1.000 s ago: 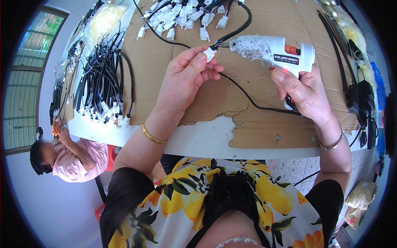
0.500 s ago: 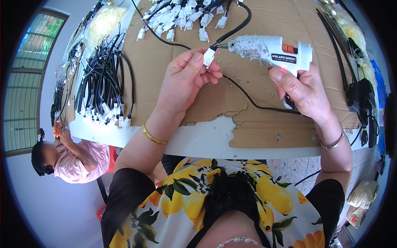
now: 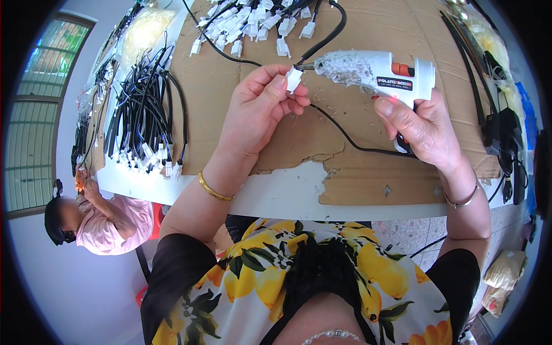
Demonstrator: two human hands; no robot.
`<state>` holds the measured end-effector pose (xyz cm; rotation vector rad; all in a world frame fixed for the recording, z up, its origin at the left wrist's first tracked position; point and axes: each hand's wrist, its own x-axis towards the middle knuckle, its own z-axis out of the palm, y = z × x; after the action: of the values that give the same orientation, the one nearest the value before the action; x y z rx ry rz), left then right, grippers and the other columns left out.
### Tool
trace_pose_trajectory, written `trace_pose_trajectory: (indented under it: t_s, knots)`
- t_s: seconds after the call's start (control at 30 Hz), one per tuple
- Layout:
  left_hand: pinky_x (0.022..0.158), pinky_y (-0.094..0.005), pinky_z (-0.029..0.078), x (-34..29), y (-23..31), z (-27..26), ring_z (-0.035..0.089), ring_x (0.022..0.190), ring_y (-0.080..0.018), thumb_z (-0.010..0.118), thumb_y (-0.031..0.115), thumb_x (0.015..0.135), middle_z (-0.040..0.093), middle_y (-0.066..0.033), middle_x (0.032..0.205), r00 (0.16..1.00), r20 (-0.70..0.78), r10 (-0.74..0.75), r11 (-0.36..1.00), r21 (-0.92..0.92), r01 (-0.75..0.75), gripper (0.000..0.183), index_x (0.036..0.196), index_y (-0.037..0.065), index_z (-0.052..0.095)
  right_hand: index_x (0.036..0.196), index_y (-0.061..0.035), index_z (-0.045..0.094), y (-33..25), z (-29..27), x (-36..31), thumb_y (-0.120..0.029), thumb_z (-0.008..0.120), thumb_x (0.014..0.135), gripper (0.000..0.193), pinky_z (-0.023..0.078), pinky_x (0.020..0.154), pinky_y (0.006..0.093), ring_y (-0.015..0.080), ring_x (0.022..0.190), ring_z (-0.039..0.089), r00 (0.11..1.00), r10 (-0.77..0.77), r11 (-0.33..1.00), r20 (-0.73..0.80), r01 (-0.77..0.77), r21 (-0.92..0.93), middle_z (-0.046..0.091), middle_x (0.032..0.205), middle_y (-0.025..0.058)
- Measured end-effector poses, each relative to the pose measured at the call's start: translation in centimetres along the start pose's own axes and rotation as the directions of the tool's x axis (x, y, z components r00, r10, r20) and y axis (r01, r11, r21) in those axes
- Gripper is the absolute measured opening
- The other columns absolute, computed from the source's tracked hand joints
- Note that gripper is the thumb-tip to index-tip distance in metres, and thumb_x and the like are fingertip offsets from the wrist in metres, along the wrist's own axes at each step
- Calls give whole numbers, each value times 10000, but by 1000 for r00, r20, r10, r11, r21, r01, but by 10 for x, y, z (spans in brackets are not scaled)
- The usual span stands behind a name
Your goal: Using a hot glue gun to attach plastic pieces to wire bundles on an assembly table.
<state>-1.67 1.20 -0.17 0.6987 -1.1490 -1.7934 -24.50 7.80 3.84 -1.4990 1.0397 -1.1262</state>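
Between the thumb and fingers of my left hand (image 3: 261, 103) is a small white plug connector (image 3: 294, 79) on the end of a black cable (image 3: 328, 41). My right hand (image 3: 420, 123) is wrapped round the handle of a white glue gun (image 3: 368, 69) with an orange-red rear part. Its body is crusted with dried glue and fluff. The nozzle meets the wire end of the connector; whether glue is flowing there I cannot tell. From the handle a thin black cord (image 3: 356, 146) runs left, passing below the connector.
Flattened cardboard (image 3: 391, 178) covers much of the white table (image 3: 276, 198). White-plugged cables (image 3: 247, 26) pile at the back; another black cable bundle (image 3: 144, 115) lies left. A black adapter (image 3: 499, 133) sits at the right edge. A person in pink (image 3: 112, 224) works at far left.
The connector has shifted and turned slightly in my left fingers, and the glue gun's tip has dipped a little towards it. Both hands keep their grips.
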Motion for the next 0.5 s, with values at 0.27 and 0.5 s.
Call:
trace_pose_trajectory:
  t_s: [0.27,0.5]
  knots:
    - [676,-276,478,1,-1,2,579,769,-180,467,103,893,597,-124,877,1000,-1,1,1000,29,-1,215,1064,-25,480,867,-34,551,-1,-1,-1,-223,576,845,191,349,443,185,39,480,429,1000,7,1000,5,-7,16,487,562,-23]
    - [689,-283,478,1,-2,1,576,775,-179,476,77,884,596,-120,884,1000,-14,23,1000,19,-23,197,1054,-21,489,863,-37,547,-2,-2,-1,-210,578,843,177,346,442,180,36,481,427,1000,17,1000,25,-17,5,485,570,-24]
